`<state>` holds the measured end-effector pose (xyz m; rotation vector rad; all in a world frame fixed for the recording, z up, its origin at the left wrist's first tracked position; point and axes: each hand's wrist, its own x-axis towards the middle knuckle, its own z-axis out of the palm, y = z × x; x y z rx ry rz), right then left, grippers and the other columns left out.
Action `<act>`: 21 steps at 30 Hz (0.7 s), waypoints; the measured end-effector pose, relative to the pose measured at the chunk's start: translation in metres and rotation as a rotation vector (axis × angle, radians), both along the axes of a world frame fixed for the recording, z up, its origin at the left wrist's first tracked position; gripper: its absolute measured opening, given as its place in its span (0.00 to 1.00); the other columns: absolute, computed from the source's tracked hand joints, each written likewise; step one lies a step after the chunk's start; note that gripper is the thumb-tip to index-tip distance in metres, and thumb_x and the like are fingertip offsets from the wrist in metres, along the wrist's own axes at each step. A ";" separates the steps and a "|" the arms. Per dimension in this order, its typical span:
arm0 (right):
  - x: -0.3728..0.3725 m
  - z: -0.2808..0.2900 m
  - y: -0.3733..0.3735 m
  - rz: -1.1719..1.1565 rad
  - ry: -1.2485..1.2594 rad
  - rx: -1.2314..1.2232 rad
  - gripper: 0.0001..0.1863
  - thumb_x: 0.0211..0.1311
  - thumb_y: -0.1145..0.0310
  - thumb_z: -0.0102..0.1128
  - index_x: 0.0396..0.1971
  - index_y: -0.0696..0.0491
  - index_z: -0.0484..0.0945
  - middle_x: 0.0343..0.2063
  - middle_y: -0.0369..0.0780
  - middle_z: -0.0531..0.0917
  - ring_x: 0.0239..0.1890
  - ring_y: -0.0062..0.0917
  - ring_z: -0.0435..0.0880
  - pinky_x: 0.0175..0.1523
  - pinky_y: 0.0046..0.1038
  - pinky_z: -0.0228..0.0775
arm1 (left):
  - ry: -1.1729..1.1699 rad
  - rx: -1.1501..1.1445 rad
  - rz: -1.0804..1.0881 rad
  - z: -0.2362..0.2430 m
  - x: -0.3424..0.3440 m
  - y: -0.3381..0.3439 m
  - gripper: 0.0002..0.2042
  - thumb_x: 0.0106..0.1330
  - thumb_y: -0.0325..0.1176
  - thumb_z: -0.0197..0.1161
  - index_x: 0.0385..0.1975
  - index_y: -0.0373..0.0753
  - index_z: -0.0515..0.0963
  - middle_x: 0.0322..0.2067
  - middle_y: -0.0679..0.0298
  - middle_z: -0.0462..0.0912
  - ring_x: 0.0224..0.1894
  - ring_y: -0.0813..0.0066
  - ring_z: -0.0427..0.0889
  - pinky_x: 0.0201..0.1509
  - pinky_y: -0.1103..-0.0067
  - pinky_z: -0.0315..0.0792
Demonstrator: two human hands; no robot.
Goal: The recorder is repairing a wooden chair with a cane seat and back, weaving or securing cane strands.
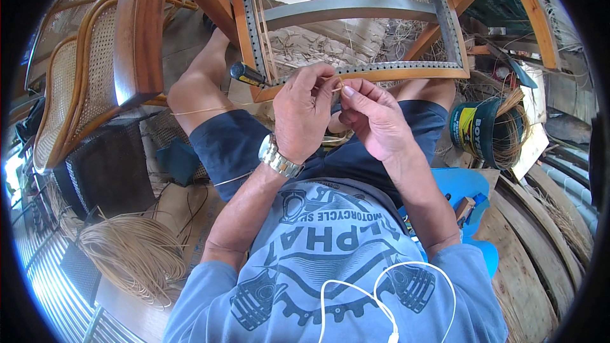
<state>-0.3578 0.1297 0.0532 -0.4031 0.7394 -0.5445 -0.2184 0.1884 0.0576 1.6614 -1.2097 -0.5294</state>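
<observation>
Your left hand (pixel 300 113) and your right hand (pixel 373 117) both pinch closed on 1 thin cane strand (pixel 335 84), just in front of the drilled rail of the wooden seat frame (pixel 375 71) that rests over your knees. I judge the weaving is only at its start: the frame opening is almost bare, with a few strands along its left side. A black-handled awl (pixel 246 74) sticks at the corner, and much loose cane (pixel 130 254) lies on the floor at your left
</observation>
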 end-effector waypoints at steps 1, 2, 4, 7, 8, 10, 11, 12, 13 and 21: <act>0.003 -0.001 0.001 0.014 -0.052 -0.020 0.07 0.65 0.70 0.64 0.39 0.55 0.80 0.28 0.30 0.80 0.26 0.12 0.71 0.32 0.15 0.62 | 0.049 0.011 0.051 0.000 -0.003 0.000 0.07 0.64 0.24 0.62 0.41 0.36 0.80 0.33 0.57 0.84 0.35 0.65 0.85 0.41 0.76 0.77; 0.006 -0.001 0.003 -0.049 0.012 -0.063 0.07 0.65 0.69 0.64 0.40 0.55 0.81 0.28 0.30 0.80 0.26 0.12 0.71 0.32 0.14 0.63 | 0.052 0.015 0.056 0.000 -0.005 0.001 0.07 0.64 0.24 0.62 0.41 0.36 0.80 0.33 0.57 0.84 0.35 0.65 0.85 0.41 0.76 0.77; 0.011 -0.002 0.005 -0.110 0.074 -0.107 0.08 0.65 0.69 0.64 0.41 0.55 0.81 0.28 0.30 0.81 0.26 0.12 0.71 0.32 0.14 0.63 | -0.010 -0.078 0.011 -0.001 -0.009 0.002 0.09 0.64 0.24 0.63 0.44 0.35 0.80 0.35 0.57 0.85 0.36 0.70 0.85 0.42 0.78 0.77; 0.014 -0.003 0.005 -0.189 0.147 -0.141 0.08 0.65 0.69 0.64 0.42 0.55 0.81 0.29 0.30 0.81 0.26 0.12 0.71 0.30 0.14 0.62 | 0.137 -0.024 0.018 -0.001 -0.010 0.005 0.11 0.66 0.25 0.64 0.48 0.34 0.80 0.36 0.59 0.85 0.37 0.77 0.84 0.43 0.81 0.77; 0.014 -0.002 0.004 -0.170 0.140 -0.155 0.08 0.65 0.70 0.64 0.42 0.55 0.82 0.29 0.30 0.81 0.26 0.11 0.71 0.30 0.14 0.63 | 0.135 -0.017 0.025 -0.001 -0.009 0.005 0.11 0.66 0.25 0.64 0.48 0.34 0.80 0.36 0.59 0.85 0.37 0.77 0.84 0.43 0.81 0.77; 0.013 -0.002 0.003 -0.149 0.140 -0.182 0.09 0.65 0.70 0.64 0.42 0.56 0.82 0.30 0.31 0.81 0.28 0.10 0.72 0.31 0.13 0.64 | 0.283 0.001 0.023 0.000 -0.003 0.004 0.13 0.67 0.27 0.64 0.50 0.35 0.80 0.36 0.63 0.86 0.39 0.82 0.82 0.43 0.83 0.76; 0.013 -0.002 0.002 -0.137 0.111 -0.194 0.09 0.65 0.70 0.64 0.42 0.56 0.82 0.30 0.31 0.81 0.28 0.10 0.72 0.31 0.13 0.64 | 0.278 -0.004 0.026 0.001 -0.002 0.003 0.13 0.67 0.27 0.64 0.50 0.35 0.80 0.36 0.63 0.86 0.39 0.82 0.82 0.43 0.83 0.76; 0.012 -0.002 0.001 -0.142 0.117 -0.205 0.09 0.65 0.70 0.64 0.42 0.56 0.82 0.30 0.31 0.81 0.28 0.10 0.72 0.32 0.13 0.64 | 0.274 0.072 0.017 0.002 -0.002 0.004 0.12 0.68 0.28 0.64 0.49 0.34 0.80 0.35 0.64 0.86 0.39 0.83 0.82 0.43 0.83 0.76; 0.011 -0.001 0.001 -0.144 0.163 -0.194 0.09 0.65 0.70 0.64 0.42 0.56 0.82 0.30 0.31 0.81 0.28 0.10 0.73 0.32 0.13 0.64 | 0.264 0.098 -0.005 0.004 -0.002 0.005 0.11 0.68 0.28 0.64 0.47 0.33 0.81 0.35 0.64 0.85 0.39 0.83 0.82 0.43 0.84 0.77; 0.001 0.013 0.011 -0.070 0.344 -0.451 0.08 0.66 0.71 0.62 0.42 0.57 0.82 0.28 0.28 0.80 0.29 0.07 0.71 0.33 0.14 0.64 | 0.729 0.118 0.042 0.006 0.010 -0.009 0.07 0.70 0.29 0.61 0.40 0.31 0.79 0.30 0.66 0.84 0.33 0.81 0.83 0.35 0.84 0.77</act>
